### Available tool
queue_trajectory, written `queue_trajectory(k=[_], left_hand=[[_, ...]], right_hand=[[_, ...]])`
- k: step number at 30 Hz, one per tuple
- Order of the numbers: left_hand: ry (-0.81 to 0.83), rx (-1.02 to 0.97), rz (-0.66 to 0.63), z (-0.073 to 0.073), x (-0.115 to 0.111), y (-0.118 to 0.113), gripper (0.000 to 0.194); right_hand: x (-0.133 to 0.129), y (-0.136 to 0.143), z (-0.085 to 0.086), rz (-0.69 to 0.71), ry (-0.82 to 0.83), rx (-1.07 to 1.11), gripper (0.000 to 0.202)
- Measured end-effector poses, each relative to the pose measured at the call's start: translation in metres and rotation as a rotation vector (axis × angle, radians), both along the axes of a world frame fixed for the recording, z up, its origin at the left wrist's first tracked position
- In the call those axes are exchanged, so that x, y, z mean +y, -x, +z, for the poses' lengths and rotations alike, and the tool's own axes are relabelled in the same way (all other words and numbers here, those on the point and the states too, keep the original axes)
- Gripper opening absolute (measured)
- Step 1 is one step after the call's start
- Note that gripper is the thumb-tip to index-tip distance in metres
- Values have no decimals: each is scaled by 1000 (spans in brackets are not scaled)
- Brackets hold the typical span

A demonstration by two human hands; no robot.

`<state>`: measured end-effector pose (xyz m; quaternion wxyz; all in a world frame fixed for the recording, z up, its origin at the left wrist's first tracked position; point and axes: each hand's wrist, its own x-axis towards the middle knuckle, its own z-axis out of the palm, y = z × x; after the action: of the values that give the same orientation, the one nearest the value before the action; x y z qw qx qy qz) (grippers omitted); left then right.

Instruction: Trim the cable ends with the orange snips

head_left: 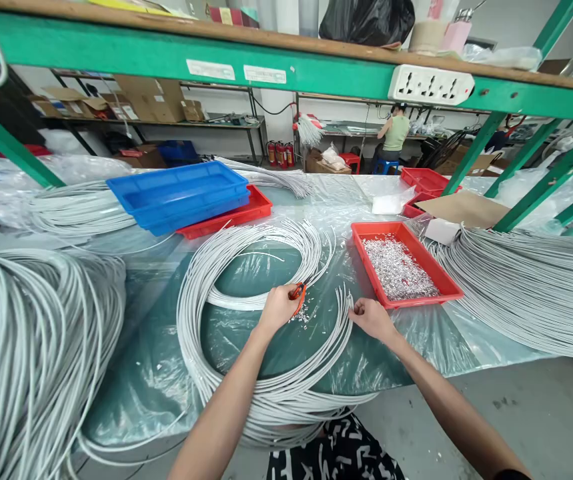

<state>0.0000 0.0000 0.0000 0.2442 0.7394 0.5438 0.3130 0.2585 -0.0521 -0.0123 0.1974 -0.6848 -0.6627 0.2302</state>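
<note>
My left hand [279, 307] is closed round an orange-handled tool [299, 298], above the inner side of a coil of pale grey cables [191, 313]. Fingers of my right hand [372, 318] are pinched at the cable ends [345, 303] that fan upward at the coil's right side; how many cables they grip is too small to tell. Small pale bits [303, 313] lie on the green table covering just beside the tool. Right of the cable ends sits a red tray [449, 287] holding many small white and silvery pieces.
Large cable bundles lie at the left [31, 347] and right [531, 287]. A blue tray [181, 193] rests on a red one behind the coil. A green shelf beam [316, 67] with a power strip [431, 85] crosses above. A person [395, 133] sits in the background.
</note>
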Motion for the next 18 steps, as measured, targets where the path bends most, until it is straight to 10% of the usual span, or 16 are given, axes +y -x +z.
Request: queue_trajectory(k=[9, 18], left_hand=[[18, -1, 9, 1, 1, 1, 28], [21, -27, -19, 3, -2, 0, 33]], right_hand=[[8, -2, -4, 129, 21, 683, 36], [27, 30, 18, 168, -20, 836, 39]])
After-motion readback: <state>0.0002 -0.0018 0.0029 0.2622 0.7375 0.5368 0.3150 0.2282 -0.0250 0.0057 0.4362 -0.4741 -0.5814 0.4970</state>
